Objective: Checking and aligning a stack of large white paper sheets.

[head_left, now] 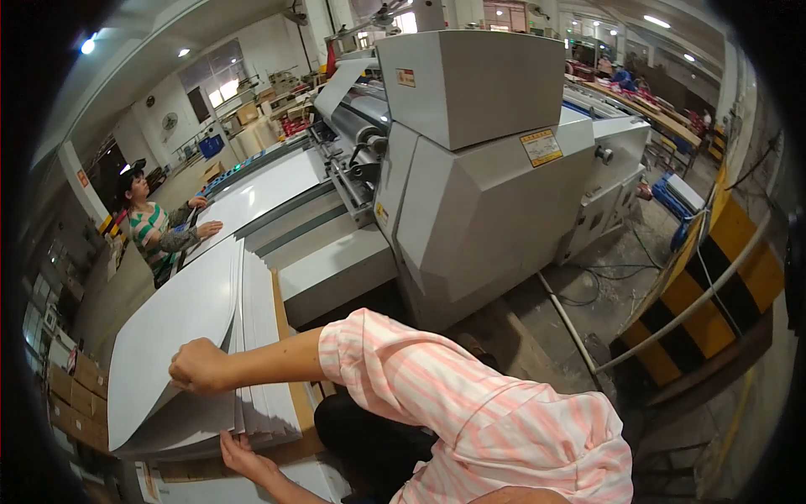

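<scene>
A tall stack of large white paper sheets (176,302) lies on the left, its near corner lifted and bowed upward. My right hand (201,366), at the end of a pink-and-white striped sleeve, is closed in a fist on the raised edge of the upper sheets. Beneath them a dark gap shows above the lower sheets (252,424). Lower down, my left hand (245,456) touches the near edge of the stack with its fingers extended and partly apart. Brown board (304,412) shows along the stack's right side and underneath it.
A large grey machine (487,210) with rollers (357,126) stands ahead. A co-worker (151,220) in a striped top rests both hands by a white sheet (273,189) on its feed table. Cartons (80,403) stand lower left. A yellow-black striped barrier (701,286) and pipe rail are right.
</scene>
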Tool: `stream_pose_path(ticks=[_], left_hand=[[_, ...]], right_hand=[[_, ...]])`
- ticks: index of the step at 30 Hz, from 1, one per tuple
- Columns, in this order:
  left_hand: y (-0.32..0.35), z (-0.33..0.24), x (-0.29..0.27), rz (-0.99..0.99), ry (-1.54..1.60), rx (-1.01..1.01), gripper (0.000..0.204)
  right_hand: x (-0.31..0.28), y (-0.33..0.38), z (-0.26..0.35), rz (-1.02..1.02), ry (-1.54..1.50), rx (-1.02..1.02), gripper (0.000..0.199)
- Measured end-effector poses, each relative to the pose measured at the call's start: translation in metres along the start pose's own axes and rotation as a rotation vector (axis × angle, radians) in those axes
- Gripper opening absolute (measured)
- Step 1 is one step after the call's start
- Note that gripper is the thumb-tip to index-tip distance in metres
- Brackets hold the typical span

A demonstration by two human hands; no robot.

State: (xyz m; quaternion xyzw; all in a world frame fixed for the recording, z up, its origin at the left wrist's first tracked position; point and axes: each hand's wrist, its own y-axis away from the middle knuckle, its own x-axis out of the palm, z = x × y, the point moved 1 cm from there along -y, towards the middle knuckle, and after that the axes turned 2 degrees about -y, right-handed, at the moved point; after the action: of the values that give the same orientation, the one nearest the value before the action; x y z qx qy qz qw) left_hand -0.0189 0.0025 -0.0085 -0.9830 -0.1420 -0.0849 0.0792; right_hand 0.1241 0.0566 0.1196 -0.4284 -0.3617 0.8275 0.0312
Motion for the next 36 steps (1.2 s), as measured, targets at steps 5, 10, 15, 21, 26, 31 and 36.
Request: stream_pose_path(ticks=[5,10,15,21,26,31,36], left_hand=[[0.002,-0.010,0.014,0.038,0.062,0.039,0.025],[-0.024,0.016,0.000,0.160,0.017,0.036,0.027],[-0.003,-0.013,0.012,0.088,0.139,0.068,0.034],[-0.014,0.002,0.021,0.104,0.071,0.042,0.032],[-0.010,-0.001,0.009,0.166,-0.013,0.076,0.032],[-0.009,-0.004,0.004,0.150,0.154,0.058,0.032],[-0.005,-0.004,0.006,0.188,0.220,0.062,0.034]], right_hand=[[0.008,0.026,-0.003,-0.140,0.116,-0.401,0.024],[0.028,0.045,-0.019,0.084,0.198,-0.300,0.026],[0.023,0.052,-0.007,0.057,0.141,-0.342,0.027],[0.023,0.029,-0.020,0.064,0.194,-0.341,0.032],[0.000,0.001,-0.005,-0.232,-0.026,-0.142,0.019],[0.018,0.033,-0.006,-0.058,0.125,-0.353,0.021],[0.031,0.047,-0.025,0.209,0.212,-0.242,0.024]])
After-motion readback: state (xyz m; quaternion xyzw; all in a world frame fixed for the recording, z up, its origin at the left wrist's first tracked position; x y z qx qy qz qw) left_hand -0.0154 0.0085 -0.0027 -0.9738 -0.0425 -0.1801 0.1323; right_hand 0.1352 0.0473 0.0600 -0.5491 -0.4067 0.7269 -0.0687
